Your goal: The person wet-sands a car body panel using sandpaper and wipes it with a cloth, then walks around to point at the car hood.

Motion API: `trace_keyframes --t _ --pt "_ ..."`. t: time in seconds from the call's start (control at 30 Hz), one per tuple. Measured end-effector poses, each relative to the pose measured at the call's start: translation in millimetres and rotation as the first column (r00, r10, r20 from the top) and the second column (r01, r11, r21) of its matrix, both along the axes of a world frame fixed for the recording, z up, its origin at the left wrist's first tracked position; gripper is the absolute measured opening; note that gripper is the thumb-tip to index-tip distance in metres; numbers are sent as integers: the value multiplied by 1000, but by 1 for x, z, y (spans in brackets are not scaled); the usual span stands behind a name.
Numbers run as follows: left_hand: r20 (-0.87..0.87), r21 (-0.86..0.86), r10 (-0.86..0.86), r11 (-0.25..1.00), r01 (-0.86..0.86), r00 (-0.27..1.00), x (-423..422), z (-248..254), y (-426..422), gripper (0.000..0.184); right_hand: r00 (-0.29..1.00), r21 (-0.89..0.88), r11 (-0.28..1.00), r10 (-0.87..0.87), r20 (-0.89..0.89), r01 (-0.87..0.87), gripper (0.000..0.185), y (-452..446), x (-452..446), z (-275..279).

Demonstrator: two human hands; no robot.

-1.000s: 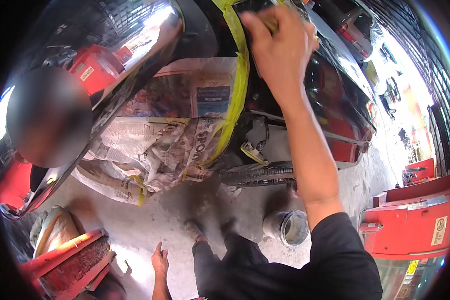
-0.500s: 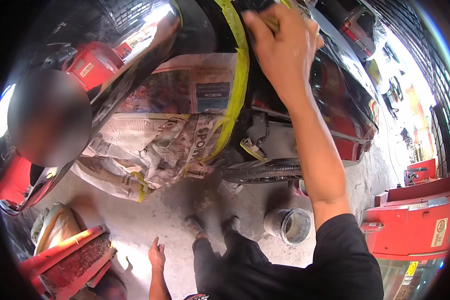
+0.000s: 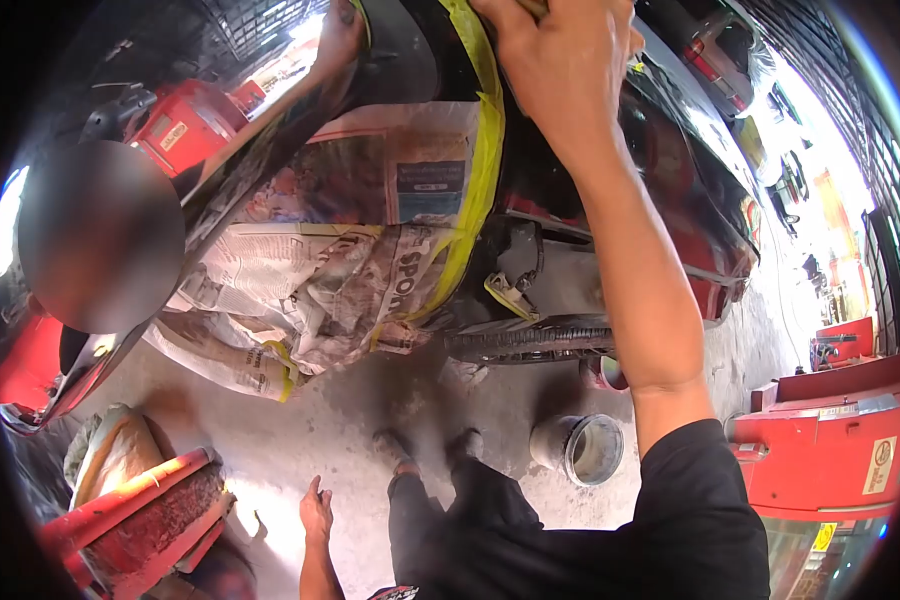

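My right hand [image 3: 570, 60] is at the top of the view, over the dark car body [image 3: 545, 175], its fingers curled round something yellowish that is mostly hidden. My left hand [image 3: 316, 512] hangs low over the floor with its fingers apart and nothing in it. Yellow-green tape [image 3: 484, 150] runs down the panel edge left of my right hand. Printed newspaper [image 3: 320, 285] covers the opening beside the tape, crumpled in its lower part. Below the dark body, a yellow-edged piece [image 3: 510, 296] hangs near a ribbed black strip [image 3: 530, 343].
A bucket [image 3: 592, 450] stands on the concrete floor [image 3: 370, 390]. To the right is a red cabinet [image 3: 835, 445]; a red metal frame [image 3: 135, 500] lies at lower left. Another vehicle [image 3: 720, 60] and a metal grille [image 3: 875, 120] are at upper right.
My right hand has moved up towards the top edge, still curled. The bucket and red cabinet sit slightly differently in view. My left hand stays low, its fingers apart.
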State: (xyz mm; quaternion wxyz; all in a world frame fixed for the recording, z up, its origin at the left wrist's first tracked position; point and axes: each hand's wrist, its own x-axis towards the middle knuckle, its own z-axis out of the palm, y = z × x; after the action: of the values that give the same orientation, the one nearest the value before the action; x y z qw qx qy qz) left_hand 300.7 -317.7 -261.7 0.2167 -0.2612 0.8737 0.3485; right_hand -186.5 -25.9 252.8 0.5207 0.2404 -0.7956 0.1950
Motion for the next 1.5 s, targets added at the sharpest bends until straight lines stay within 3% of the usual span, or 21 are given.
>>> trace_keyframes --t 0.07,0.17,0.27,0.3,0.37,0.43,0.53,0.57,0.7,0.8,0.83,1.07,1.13,1.17,1.27,1.3,1.4,1.47,1.5 --pt "-17 3 28 1000 -28 999 3 -3 1 47 998 0 999 38 42 -38 23 -1 1 3" --pt "-28 -12 43 999 -44 999 2 0 -2 47 987 53 987 -151 -53 154 26 27 -5 -31" --pt "-26 -5 51 999 -52 998 -1 -2 -2 47 989 82 986 -139 -51 143 25 21 -6 -18" --pt "-12 -4 43 999 -43 999 -2 0 -3 47 998 49 998 -38 -45 40 26 15 -14 -10" --pt "-38 -5 39 999 -39 999 -1 -3 -2 47 988 38 999 -14 -153 20 26 16 -34 -13" --pt "-116 -10 42 999 -43 992 1 -6 -4 46 999 30 999 -30 28 29 21 25 -18 -24" --pt "-87 5 69 998 -69 994 -1 1 -1 46 971 207 958 -223 88 201 22 55 23 -60" --pt "-87 14 65 998 -64 994 -1 -1 1 46 970 169 969 -205 131 182 24 57 26 -66" --pt "-85 20 51 999 -50 995 7 -5 -2 46 992 155 980 -126 2 125 25 38 2 -31" --pt "-88 13 65 998 -64 994 11 -8 -3 46 986 145 975 -168 -20 169 24 45 7 -53" --pt "-91 12 72 997 -71 993 11 -9 -3 45 970 219 950 -238 39 224 22 51 19 -65" --pt "-87 40 56 998 -53 995 7 -5 2 45 998 101 994 -41 -41 45 24 40 -1 -46" --pt "-130 34 60 998 -56 990 2 -1 4 45 991 107 985 -135 12 133 25 51 13 -70" --pt "-25 42 68 997 -67 997 -1 5 4 45 983 113 978 -179 31 174 25 54 19 -76" --pt "-3 27 47 999 -47 999 -1 3 5 45 984 136 977 -171 58 162 25 57 20 -71" --pt "-8 24 39 999 -38 999 1 1 2 45 972 154 961 -234 15 229 29 50 14 -56" --pt "-27 21 37 999 -36 999 3 -6 3 45 999 25 1000 0 35 -1 29 36 -7 -29" --pt "-50 18 55 998 -54 997 3 -8 2 45 989 116 983 -142 -28 145 29 48 8 -54" --pt "20 -3 48 999 -47 999 -2 -1 4 45 976 157 964 -203 -74 213 28 50 12 -59"
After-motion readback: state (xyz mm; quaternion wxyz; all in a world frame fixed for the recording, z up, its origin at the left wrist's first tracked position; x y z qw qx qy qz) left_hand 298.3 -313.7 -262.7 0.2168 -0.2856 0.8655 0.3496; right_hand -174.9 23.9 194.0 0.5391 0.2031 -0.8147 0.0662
